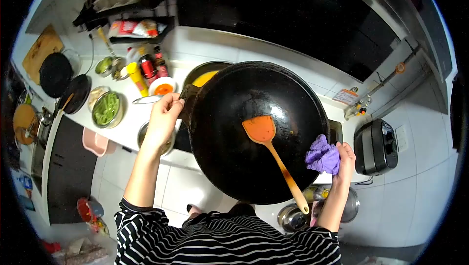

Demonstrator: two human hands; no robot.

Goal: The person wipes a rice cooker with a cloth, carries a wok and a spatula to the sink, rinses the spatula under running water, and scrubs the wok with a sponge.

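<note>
A large black wok [224, 167] is in front of my body, covering much of the stove. My left hand [166, 113] is closed on the dark handle [187, 103] at its left side. At the opposite rim my right hand [345, 160] grips a crumpled purple cloth [323, 155]; whether a second handle lies beneath is hidden. Inside the wok rests a spatula [261, 129] with an orange head, its yellow-brown handle sticking out over the near rim. Behind the wok, partly covered, is a pan [217, 65] with something yellow in it.
On the counter at left stand a bowl of cut green vegetables [106, 110], a white bowl of orange food [162, 87], a yellow bottle [136, 75] and dark sauce bottles [147, 66]. A black rice cooker [376, 146] sits at right. Metal pots [293, 217] are below the wok's near right edge.
</note>
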